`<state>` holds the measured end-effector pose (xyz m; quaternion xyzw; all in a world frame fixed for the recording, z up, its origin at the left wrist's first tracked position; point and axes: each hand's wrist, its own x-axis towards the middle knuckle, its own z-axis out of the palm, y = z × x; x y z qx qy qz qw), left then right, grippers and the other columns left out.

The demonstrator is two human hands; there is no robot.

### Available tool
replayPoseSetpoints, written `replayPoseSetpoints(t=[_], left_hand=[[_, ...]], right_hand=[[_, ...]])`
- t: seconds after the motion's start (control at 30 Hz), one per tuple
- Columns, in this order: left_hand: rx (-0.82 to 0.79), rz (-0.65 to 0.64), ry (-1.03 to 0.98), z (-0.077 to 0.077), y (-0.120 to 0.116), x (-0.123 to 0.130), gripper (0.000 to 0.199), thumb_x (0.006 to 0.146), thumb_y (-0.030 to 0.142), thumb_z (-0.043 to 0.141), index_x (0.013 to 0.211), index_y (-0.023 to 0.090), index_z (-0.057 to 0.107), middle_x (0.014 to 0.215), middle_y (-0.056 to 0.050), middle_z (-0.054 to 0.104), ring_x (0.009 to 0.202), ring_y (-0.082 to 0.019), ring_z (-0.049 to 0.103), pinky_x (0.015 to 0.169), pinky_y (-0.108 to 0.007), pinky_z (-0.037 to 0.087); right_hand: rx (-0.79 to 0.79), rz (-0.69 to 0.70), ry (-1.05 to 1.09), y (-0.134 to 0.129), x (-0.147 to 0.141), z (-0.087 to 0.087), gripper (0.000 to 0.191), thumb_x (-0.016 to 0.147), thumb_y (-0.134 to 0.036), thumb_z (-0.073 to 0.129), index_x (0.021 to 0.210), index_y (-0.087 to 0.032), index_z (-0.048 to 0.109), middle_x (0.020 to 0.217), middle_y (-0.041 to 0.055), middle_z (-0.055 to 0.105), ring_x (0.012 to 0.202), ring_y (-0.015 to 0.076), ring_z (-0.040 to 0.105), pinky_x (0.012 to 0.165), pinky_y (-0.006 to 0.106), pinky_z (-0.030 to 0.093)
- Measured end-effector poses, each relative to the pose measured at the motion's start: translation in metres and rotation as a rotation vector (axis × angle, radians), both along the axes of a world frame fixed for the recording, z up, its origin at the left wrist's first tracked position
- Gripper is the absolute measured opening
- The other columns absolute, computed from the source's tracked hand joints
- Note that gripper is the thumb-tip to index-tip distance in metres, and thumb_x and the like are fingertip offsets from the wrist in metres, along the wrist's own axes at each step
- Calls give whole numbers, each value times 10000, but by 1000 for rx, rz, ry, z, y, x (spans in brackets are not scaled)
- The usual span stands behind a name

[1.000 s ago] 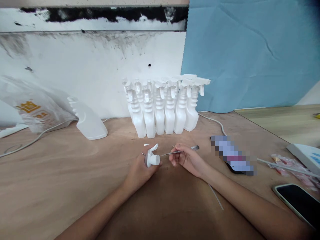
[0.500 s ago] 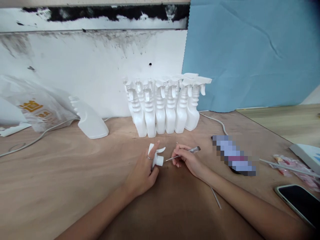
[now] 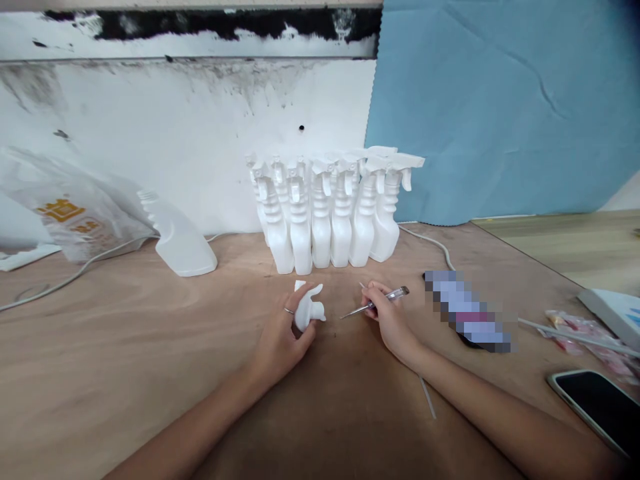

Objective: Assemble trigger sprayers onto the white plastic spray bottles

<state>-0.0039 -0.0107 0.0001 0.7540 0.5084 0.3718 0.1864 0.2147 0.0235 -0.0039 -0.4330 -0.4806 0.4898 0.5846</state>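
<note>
My left hand (image 3: pixel 277 337) is closed on a white trigger spray head (image 3: pixel 306 310), its trigger up and its round collar facing right. In my right hand (image 3: pixel 387 317) is a slim screwdriver (image 3: pixel 356 311) with a clear handle, its metal tip pointing left at the collar, a short gap apart. A thin pale tube (image 3: pixel 427 398) shows below my right forearm, and a similar tip pokes out above the fingers; whether the hand grips it is hidden. Beyond the hands stand several white spray bottles (image 3: pixel 341 230) with trigger heads fitted, in a tight group.
A white bottle without a head (image 3: pixel 186 243) stands at left, beside a plastic bag (image 3: pixel 83 223) and a cable. To the right lie a blurred-out phone-like object (image 3: pixel 467 313), another phone (image 3: pixel 597 407), small wrapped packets (image 3: pixel 585 337) and a white box (image 3: pixel 615 313).
My right hand has drawn the screwdriver right, away from the spray head. My left hand has shifted slightly left and turned the head a little.
</note>
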Motion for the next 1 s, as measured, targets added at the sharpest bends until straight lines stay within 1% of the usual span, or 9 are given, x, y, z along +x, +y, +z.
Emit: replayPoseSetpoints(t=[0.1, 0.23, 0.3, 0.47, 0.67, 0.73, 0.83, 0.9, 1.0], left_hand=[[22, 27, 28, -2, 2, -2, 507, 906, 303, 570, 1403, 332, 472, 1157, -56, 581, 1062, -241, 578, 933, -396, 463], [0, 92, 10, -3, 6, -6, 448, 914, 326, 565, 1355, 285, 503, 1221, -64, 606, 1152, -257, 569, 1004, -429, 441], [-35, 115, 19, -2, 7, -7, 436, 925, 346, 551, 1350, 256, 510, 1220, -76, 628, 1147, -269, 582, 1007, -454, 440], [-112, -11, 120, 9, 3, -6, 445, 931, 473, 547, 1336, 292, 582, 1285, -68, 637, 1198, -307, 553, 1053, -514, 379], [-89, -310, 347, 16, -8, -4, 574, 989, 503, 424, 1535, 357, 329, 1186, -86, 640, 1118, -303, 546, 999, -533, 388], [-75, -245, 228, 13, -5, -5, 522, 981, 482, 447, 1485, 349, 431, 1137, -77, 655, 1077, -288, 568, 980, -495, 416], [-42, 10, -61, 4, 10, -13, 418, 953, 450, 503, 1324, 277, 587, 969, -50, 641, 891, -227, 595, 852, -388, 483], [-5, 162, -174, -1, 27, -21, 411, 930, 436, 530, 1283, 229, 564, 929, -37, 585, 811, -194, 569, 766, -343, 490], [23, 307, -292, -6, 53, -32, 505, 880, 447, 595, 1300, 193, 474, 1083, -75, 545, 898, -193, 579, 745, -322, 508]], right_hand=[[18, 37, -67, -1, -2, 2, 321, 833, -337, 584, 569, -203, 460, 545, -51, 441, 462, 85, 363, 451, 240, 251], [54, 176, -201, -5, -7, 3, 322, 839, -386, 635, 599, -199, 530, 529, -36, 513, 488, 116, 443, 498, 262, 319], [91, 170, -259, -7, -9, 4, 326, 828, -352, 652, 571, -198, 524, 524, -36, 510, 518, 123, 455, 537, 271, 332], [182, -139, -286, -11, -5, 5, 320, 843, -238, 516, 550, -219, 389, 531, -56, 360, 547, 124, 345, 550, 288, 250], [234, -317, -273, -3, 6, 4, 293, 848, -225, 475, 568, -224, 390, 559, -46, 381, 570, 135, 363, 560, 295, 268], [240, -305, -273, 0, 7, 5, 302, 862, -241, 488, 573, -223, 402, 563, -43, 399, 573, 137, 378, 562, 293, 283], [256, -224, -286, -1, 7, 6, 327, 879, -285, 516, 574, -220, 422, 559, -42, 414, 566, 135, 396, 565, 289, 305], [271, -145, -305, -4, 7, 7, 345, 875, -312, 541, 562, -216, 433, 552, -40, 426, 558, 134, 404, 565, 289, 314], [286, -74, -327, -6, 5, 7, 353, 857, -308, 559, 540, -212, 437, 538, -41, 413, 548, 131, 384, 557, 290, 302]])
